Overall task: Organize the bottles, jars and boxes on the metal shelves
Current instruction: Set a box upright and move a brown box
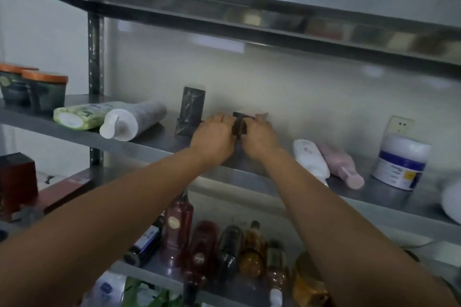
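Gripping a small dark item (239,128) from both sides: your left hand (212,138) closes on it from the left and your right hand (259,134) from the right, fingers curled in toward it. Blur hides whether it is a bottle or a box, and whether it touches the middle shelf (374,198) or is held just above it. It sits near the back wall, about mid-span.

Step in hand, as judged: placing or squaring this item at the rear of the shelf.

Surroundings:
- Tall dark box (192,107): upright, just beside your left hand.
- Grey bottle (136,121) and green pack (79,117): lying on their sides, further left.
- Two orange-lidded jars (45,89): upright at the far left.
- White bottle (311,159) and pink bottle (341,167): lying side by side to the right.
- Blue-labelled tub (401,164): upright beyond them.

Next move, as judged: set the item upright beside the tall dark box, then let go without tipping either one. After that, the toppled bottles on both sides need standing up. Most of the shelf looks unsorted.
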